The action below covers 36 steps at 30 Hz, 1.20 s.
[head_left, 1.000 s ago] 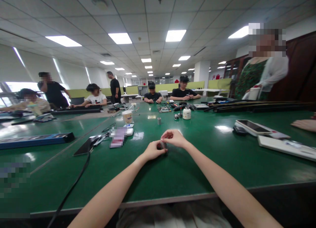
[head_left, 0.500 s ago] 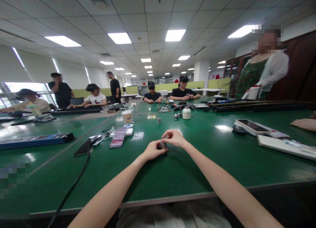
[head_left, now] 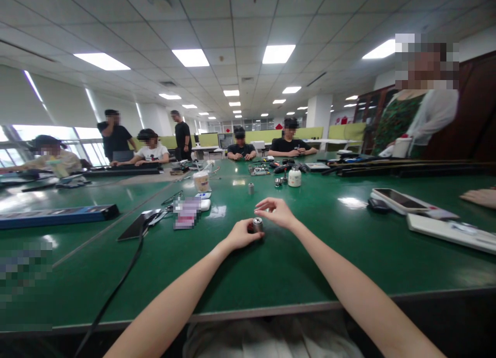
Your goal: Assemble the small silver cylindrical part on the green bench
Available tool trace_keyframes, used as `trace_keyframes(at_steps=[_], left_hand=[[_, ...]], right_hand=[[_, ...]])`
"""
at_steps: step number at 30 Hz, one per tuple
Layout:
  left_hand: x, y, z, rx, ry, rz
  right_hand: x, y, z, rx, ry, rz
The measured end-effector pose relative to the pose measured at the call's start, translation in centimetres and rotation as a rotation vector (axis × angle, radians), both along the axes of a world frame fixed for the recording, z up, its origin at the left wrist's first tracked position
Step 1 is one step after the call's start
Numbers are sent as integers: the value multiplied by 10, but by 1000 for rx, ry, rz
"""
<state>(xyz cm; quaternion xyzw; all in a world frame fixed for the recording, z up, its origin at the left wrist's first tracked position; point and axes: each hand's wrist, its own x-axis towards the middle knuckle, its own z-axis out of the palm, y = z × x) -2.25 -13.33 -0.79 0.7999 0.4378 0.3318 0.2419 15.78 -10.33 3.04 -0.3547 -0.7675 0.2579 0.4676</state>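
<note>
Upright on the green table (head_left: 294, 265) stands a small silver metal cylinder (head_left: 258, 225) with a dark round spot in its top. My left hand (head_left: 241, 235) grips it from the left, thumb in front and fingers behind; something dark red shows between palm and cylinder, too small to make out. Just above and to the right, my right hand (head_left: 277, 211) hovers with thumb and fingers apart, holding nothing and clear of the cylinder. A second, similar metal cylinder (head_left: 251, 188) stands farther back on the table.
A white jar (head_left: 294, 177) and small metal parts (head_left: 278, 182) stand beyond my hands. Left are a paper cup (head_left: 201, 182), a black cable (head_left: 123, 280) and a blue long box (head_left: 58, 216). A phone (head_left: 401, 200) lies right. Several people are around the table.
My right hand has lifted off the top of the metal cylinder and opened slightly, uncovering its top. My left hand still holds the cylinder in the same place.
</note>
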Motion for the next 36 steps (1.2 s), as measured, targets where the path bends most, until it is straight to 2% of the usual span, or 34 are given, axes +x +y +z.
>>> trace_keyframes(at_steps=[3, 7, 10, 12, 15, 17, 20, 23, 28, 30, 33, 36], left_hand=[[0, 0, 0, -10, -8, -10], [0, 0, -1, -11, 6, 2], [0, -1, 1, -11, 13, 13], [0, -3, 2, -17, 12, 13], [0, -3, 3, -19, 13, 17], [0, -2, 2, -19, 6, 9], [-2, -1, 1, -18, 2, -5], [-3, 0, 1, -11, 18, 4], [-1, 0, 0, 1, 22, -2], [-1, 1, 0, -7, 13, -7], [-1, 2, -2, -19, -8, -12], [0, 2, -2, -14, -19, -12]], right_hand=[[14, 14, -7, -19, 110, -102], [39, 36, -35, -277, -10, 5], [48, 43, -47, -356, -23, 9], [46, 42, -43, -330, 33, 2], [35, 32, -25, -248, 174, 25], [24, 22, -12, -227, 213, 89], [9, 7, -2, -209, 154, 187], [0, -1, -3, -204, 73, 219], [-3, -2, -8, -160, 17, 165], [-3, -2, -8, -119, -6, 100], [-3, -3, -5, -96, 39, -20], [-1, -1, -5, -66, 81, -44]])
